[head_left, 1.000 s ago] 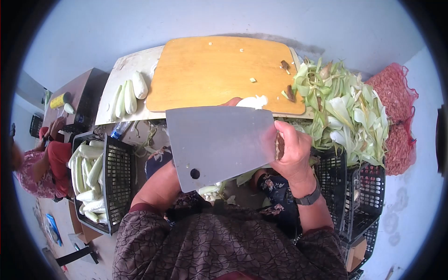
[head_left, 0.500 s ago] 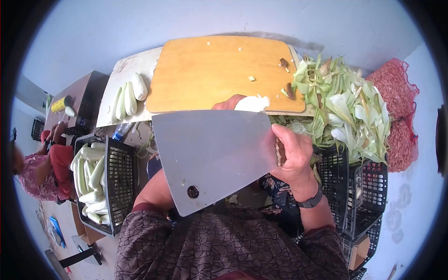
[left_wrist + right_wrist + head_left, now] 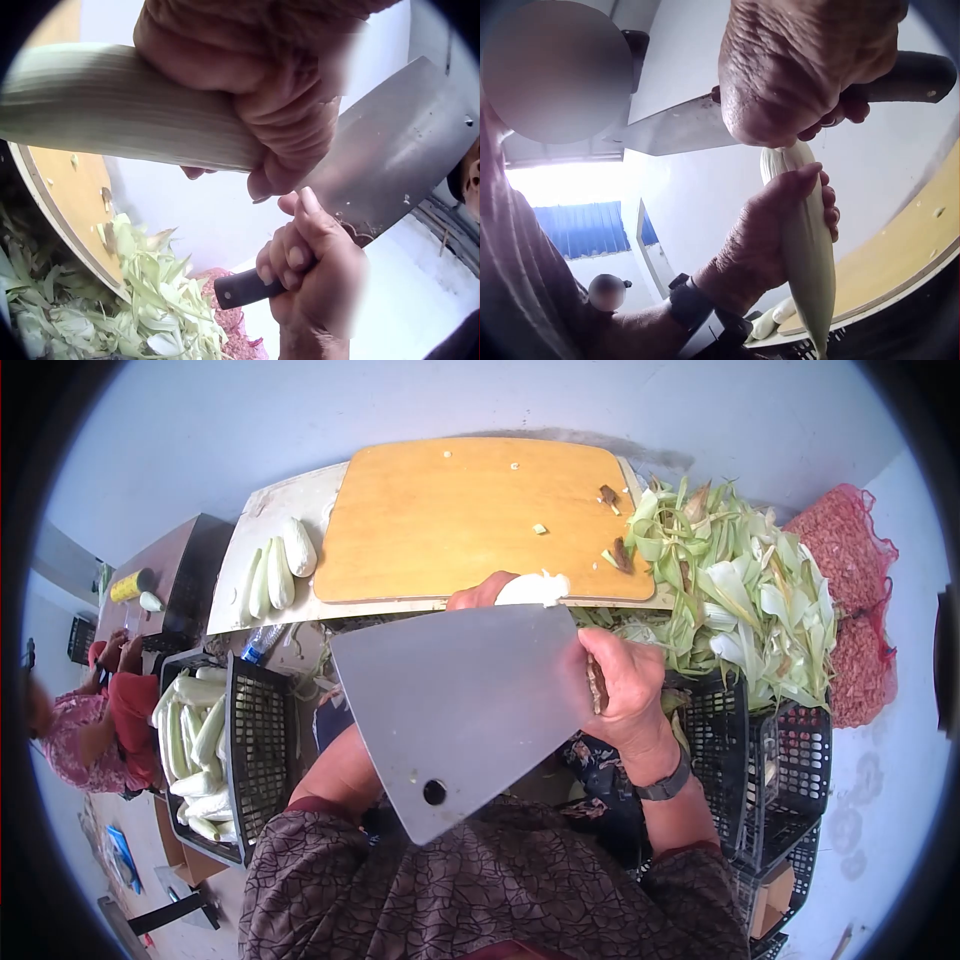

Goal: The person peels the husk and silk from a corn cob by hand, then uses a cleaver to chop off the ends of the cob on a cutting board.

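My left hand (image 3: 478, 592) grips a pale green ear of corn in its husk (image 3: 808, 255), fingers wrapped round it near its cut end. That white end (image 3: 533, 589) shows past the blade in the head view, close to the board's near edge. In my right hand (image 3: 628, 685) is a wide cleaver (image 3: 460, 710), its dark handle (image 3: 247, 289) held in curled fingers. The broad blade lies across my lap in the head view and hides most of the left hand and the ear. The right wrist view has the right hand (image 3: 810, 75) just above the ear's end.
A yellow board (image 3: 470, 520) with brown stubs lies on the table. Several husked ears (image 3: 275, 570) lie left of it; a crate (image 3: 258, 745) of more ears stands below. Stripped husks (image 3: 740, 600) heap at right beside red mesh sacks (image 3: 845, 590). Another person (image 3: 85, 720) sits far left.
The cleaver's far end has dipped toward my body, so the blade slants more. My left hand and the corn have shifted slightly left and nearer to me.
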`<state>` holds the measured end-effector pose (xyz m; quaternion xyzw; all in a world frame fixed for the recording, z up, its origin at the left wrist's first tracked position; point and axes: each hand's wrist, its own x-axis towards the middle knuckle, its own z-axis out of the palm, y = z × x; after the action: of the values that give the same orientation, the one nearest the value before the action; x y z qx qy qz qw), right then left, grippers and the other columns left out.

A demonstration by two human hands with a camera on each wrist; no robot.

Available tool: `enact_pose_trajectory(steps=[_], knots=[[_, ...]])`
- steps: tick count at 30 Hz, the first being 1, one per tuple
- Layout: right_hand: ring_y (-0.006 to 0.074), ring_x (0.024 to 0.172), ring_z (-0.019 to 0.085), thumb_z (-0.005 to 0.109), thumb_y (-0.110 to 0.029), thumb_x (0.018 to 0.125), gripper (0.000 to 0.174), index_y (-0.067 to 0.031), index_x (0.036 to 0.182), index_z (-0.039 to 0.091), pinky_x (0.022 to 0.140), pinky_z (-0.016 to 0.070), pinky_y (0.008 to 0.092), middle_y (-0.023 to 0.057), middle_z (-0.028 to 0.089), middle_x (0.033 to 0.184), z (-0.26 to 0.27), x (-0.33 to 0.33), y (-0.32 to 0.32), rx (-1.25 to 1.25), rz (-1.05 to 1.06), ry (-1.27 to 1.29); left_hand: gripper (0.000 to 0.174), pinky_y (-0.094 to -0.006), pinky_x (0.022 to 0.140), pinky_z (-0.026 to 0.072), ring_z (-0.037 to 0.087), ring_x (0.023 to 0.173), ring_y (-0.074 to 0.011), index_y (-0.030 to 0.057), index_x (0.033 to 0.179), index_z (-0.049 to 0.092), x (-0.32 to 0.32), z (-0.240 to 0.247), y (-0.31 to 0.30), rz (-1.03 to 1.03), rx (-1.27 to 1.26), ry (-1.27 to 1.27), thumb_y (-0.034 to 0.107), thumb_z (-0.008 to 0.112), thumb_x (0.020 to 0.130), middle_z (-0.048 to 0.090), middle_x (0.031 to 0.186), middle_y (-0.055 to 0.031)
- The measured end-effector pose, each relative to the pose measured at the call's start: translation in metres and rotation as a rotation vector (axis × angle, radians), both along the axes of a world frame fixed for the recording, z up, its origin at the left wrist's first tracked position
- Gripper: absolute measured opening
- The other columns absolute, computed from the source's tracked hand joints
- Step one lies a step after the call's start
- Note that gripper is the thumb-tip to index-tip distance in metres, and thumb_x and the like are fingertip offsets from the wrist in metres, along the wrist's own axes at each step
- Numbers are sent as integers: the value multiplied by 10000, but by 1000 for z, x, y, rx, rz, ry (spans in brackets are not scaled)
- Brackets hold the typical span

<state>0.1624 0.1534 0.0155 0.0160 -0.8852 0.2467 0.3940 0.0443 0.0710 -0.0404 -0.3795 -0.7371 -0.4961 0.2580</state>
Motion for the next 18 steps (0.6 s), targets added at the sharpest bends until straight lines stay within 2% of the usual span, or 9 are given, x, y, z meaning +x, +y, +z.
enact_pose_trajectory(steps=[1, 7, 10, 12, 13, 14, 15, 16, 18], knots=[[208, 468, 549, 707, -89, 636, 335, 31, 897, 536, 438, 423, 285, 90, 545, 593, 0, 1, 0, 2, 1, -1, 67, -258, 548, 374, 460, 608, -148, 105, 807, 558, -1, 1, -1, 1, 2, -1, 122, 590, 752, 516, 743, 18], [214, 462, 547, 679, -61, 663, 283, 25, 894, 538, 437, 423, 289, 93, 541, 585, -3, -1, 3, 63, -13, 22, 182, -281, 603, 439, 552, 689, -188, 73, 810, 586, -23, 33, -30, -421, -160, 5, 163, 672, 677, 563, 733, -34], [246, 441, 536, 664, -80, 644, 202, -20, 774, 521, 422, 425, 336, 94, 501, 521, -22, -7, 21, 65, -135, 15, 221, -289, 621, 461, 583, 716, -201, 62, 811, 596, -27, 41, -37, -568, -221, 11, 176, 700, 652, 578, 729, -51], [299, 455, 545, 635, -46, 656, 129, -34, 718, 522, 447, 437, 377, 131, 526, 535, -31, -6, 37, 56, -341, -153, 286, -310, 674, 489, 621, 762, -250, 44, 853, 603, -26, 42, -35, -883, -153, -422, 162, 702, 612, 632, 818, -86], [317, 484, 553, 628, -33, 658, 114, -34, 714, 529, 462, 440, 384, 145, 535, 549, -36, -2, 52, 38, -446, -174, 321, -324, 695, 501, 638, 746, -252, 37, 862, 601, -12, 41, -33, -862, -454, -385, 156, 699, 580, 649, 850, -123], [336, 512, 561, 620, -19, 659, 101, -35, 711, 535, 477, 444, 392, 159, 544, 563, -35, 0, 68, 43, -541, -198, 338, -318, 671, 507, 642, 729, -218, 22, 861, 591, -8, 37, -29, -824, -354, -451, 162, 718, 580, 644, 808, -127], [254, 460, 541, 626, -34, 701, 88, -12, 696, 541, 461, 419, 344, 112, 531, 532, -27, 0, 64, -71, -529, -110, 365, -294, 665, 494, 617, 720, -167, 17, 885, 582, -11, 36, -22, -809, -251, -487, 150, 723, 575, 638, 799, -104], [254, 460, 541, 626, -34, 701, 88, -12, 696, 541, 461, 419, 344, 112, 531, 532, -22, 1, 60, -67, -524, -132, 393, -271, 658, 482, 593, 712, -117, 12, 908, 572, -12, 37, -21, -796, -172, -540, 138, 728, 570, 632, 790, -80], [139, 439, 451, 634, -67, 747, 112, 5, 709, 556, 446, 368, 292, 49, 492, 508, -16, -3, 55, -384, -571, 36, 405, -264, 658, 472, 554, 716, -94, 6, 915, 562, -25, 54, -26, -691, -280, -670, 143, 759, 589, 598, 771, -28]])
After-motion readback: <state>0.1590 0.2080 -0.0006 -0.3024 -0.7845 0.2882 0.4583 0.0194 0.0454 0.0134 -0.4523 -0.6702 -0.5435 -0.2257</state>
